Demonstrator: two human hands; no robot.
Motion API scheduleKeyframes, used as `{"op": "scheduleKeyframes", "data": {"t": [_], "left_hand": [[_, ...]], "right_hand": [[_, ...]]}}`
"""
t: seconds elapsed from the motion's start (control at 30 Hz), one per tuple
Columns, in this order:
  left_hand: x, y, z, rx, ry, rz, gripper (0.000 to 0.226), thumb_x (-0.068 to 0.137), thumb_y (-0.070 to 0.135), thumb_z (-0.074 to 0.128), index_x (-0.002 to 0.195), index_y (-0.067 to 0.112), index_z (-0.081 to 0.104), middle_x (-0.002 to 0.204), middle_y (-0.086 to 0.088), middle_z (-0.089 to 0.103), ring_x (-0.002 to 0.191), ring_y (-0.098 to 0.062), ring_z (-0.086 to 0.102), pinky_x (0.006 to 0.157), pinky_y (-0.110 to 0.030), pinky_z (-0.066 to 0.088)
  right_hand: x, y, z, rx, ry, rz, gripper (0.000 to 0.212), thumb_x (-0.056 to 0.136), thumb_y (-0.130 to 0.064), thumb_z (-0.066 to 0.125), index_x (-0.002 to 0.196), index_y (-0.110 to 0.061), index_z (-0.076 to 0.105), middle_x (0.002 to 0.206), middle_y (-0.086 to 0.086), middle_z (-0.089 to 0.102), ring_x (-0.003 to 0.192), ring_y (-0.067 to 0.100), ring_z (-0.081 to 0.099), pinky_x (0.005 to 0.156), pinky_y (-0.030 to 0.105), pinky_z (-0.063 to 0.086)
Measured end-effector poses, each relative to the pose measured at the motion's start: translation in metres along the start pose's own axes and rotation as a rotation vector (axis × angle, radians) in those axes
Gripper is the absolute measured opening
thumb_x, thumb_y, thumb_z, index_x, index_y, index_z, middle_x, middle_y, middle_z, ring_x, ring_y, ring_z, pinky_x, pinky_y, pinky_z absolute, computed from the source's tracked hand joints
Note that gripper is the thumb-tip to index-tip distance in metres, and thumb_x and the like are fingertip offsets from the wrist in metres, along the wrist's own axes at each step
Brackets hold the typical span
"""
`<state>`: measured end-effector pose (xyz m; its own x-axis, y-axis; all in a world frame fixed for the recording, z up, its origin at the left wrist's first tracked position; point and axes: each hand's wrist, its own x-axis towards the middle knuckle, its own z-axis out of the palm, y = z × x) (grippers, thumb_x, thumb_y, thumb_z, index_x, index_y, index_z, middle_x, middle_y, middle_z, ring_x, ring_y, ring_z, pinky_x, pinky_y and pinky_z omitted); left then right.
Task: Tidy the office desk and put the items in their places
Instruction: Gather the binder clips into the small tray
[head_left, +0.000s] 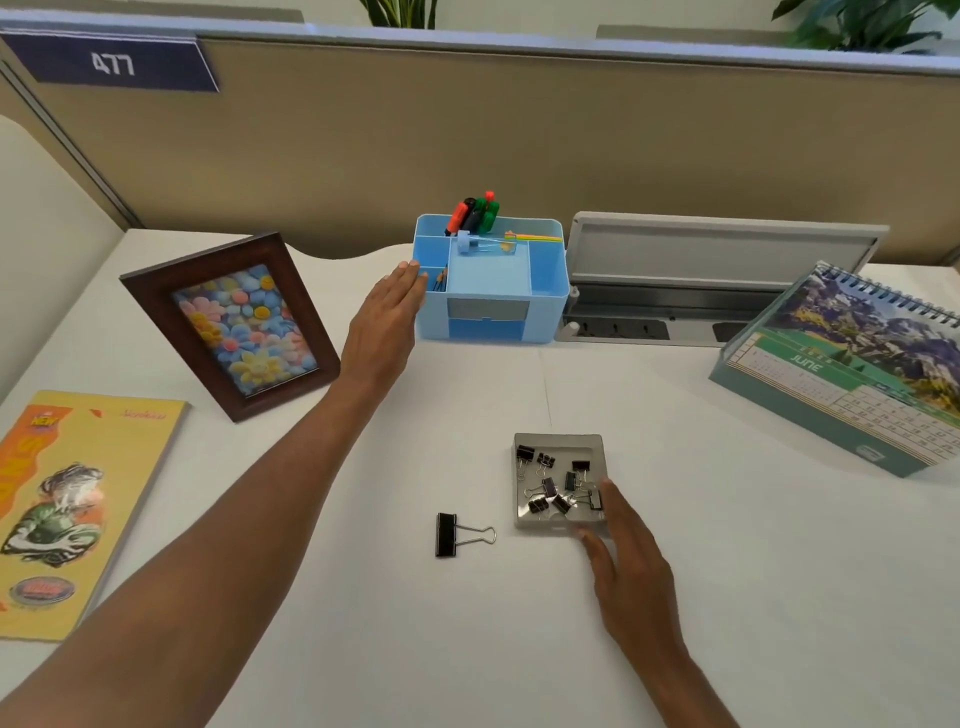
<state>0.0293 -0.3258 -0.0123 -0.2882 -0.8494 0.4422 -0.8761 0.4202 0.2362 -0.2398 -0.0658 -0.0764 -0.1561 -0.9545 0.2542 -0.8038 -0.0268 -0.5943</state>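
A blue desk organiser (548, 280) stands at the back of the white desk with markers (474, 212) upright in its rear slot. My left hand (387, 322) lies flat against the organiser's left wall, fingers straight and holding nothing. A small grey tray (561, 441) holds several black binder clips. My right hand (631, 566) rests at the tray's near right corner, thumb and forefinger touching its rim. One larger black binder clip (453, 535) lies loose on the desk left of the tray.
A wooden picture frame (228, 322) with flowers leans at the left. Near the left edge lies a yellow notebook (78, 499). A June desk calendar (852, 374) stands at the right, behind it a grey cable tray (701, 280). A beige partition closes the back.
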Motion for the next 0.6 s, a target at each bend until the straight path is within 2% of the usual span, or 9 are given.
{"op": "scheduleKeyframes", "data": {"t": [0.13, 0.23, 0.3, 0.43, 0.53, 0.6], "left_hand": [[0.001, 0.002, 0.001, -0.009, 0.0, -0.007, 0.05, 0.089, -0.007, 0.057, 0.137, 0.001, 0.046, 0.143, -0.019, 0.044, 0.134, -0.032, 0.04, 0.11, -0.041, 0.033], [0.0, 0.001, 0.001, -0.006, -0.005, -0.006, 0.051, 0.088, -0.007, 0.058, 0.138, 0.001, 0.045, 0.144, -0.018, 0.043, 0.135, -0.032, 0.039, 0.11, -0.041, 0.034], [0.0, 0.0, 0.001, -0.005, -0.007, -0.003, 0.052, 0.088, -0.006, 0.059, 0.138, 0.001, 0.045, 0.144, -0.019, 0.042, 0.135, -0.032, 0.039, 0.109, -0.042, 0.034], [-0.001, 0.001, 0.001, -0.001, -0.014, -0.005, 0.054, 0.088, -0.006, 0.059, 0.139, 0.003, 0.044, 0.146, -0.018, 0.04, 0.136, -0.032, 0.037, 0.108, -0.043, 0.038], [-0.001, 0.001, 0.002, 0.001, -0.004, -0.005, 0.055, 0.087, -0.008, 0.059, 0.139, 0.003, 0.044, 0.146, -0.018, 0.04, 0.137, -0.031, 0.037, 0.107, -0.043, 0.038], [-0.001, 0.0, 0.005, -0.003, 0.011, -0.003, 0.057, 0.086, -0.01, 0.059, 0.14, 0.003, 0.043, 0.146, -0.018, 0.04, 0.137, -0.031, 0.037, 0.107, -0.042, 0.038]], "right_hand": [[0.003, 0.006, -0.002, 0.042, 0.044, -0.065, 0.034, 0.09, -0.024, 0.058, 0.119, -0.007, 0.065, 0.134, 0.004, 0.058, 0.117, 0.014, 0.059, 0.094, 0.03, 0.049], [0.014, 0.002, -0.004, 0.088, 0.02, -0.113, 0.029, 0.09, -0.023, 0.06, 0.109, -0.003, 0.068, 0.129, 0.004, 0.06, 0.114, 0.008, 0.058, 0.099, 0.014, 0.043], [0.03, -0.006, -0.003, 0.127, 0.022, -0.114, 0.024, 0.089, -0.017, 0.067, 0.106, -0.001, 0.069, 0.124, 0.003, 0.061, 0.112, 0.009, 0.058, 0.1, 0.009, 0.039], [0.074, -0.023, 0.006, 0.145, 0.028, -0.142, 0.025, 0.084, -0.004, 0.071, 0.108, 0.001, 0.068, 0.117, 0.012, 0.067, 0.102, 0.02, 0.066, 0.092, 0.023, 0.049], [0.109, -0.033, 0.02, 0.15, 0.021, -0.194, 0.018, 0.087, -0.005, 0.069, 0.104, 0.0, 0.068, 0.11, 0.013, 0.068, 0.096, 0.021, 0.066, 0.09, 0.016, 0.045], [0.126, -0.037, 0.029, 0.152, 0.01, -0.214, 0.014, 0.089, -0.009, 0.067, 0.101, -0.001, 0.067, 0.104, 0.011, 0.068, 0.092, 0.019, 0.065, 0.086, 0.017, 0.048]]}}
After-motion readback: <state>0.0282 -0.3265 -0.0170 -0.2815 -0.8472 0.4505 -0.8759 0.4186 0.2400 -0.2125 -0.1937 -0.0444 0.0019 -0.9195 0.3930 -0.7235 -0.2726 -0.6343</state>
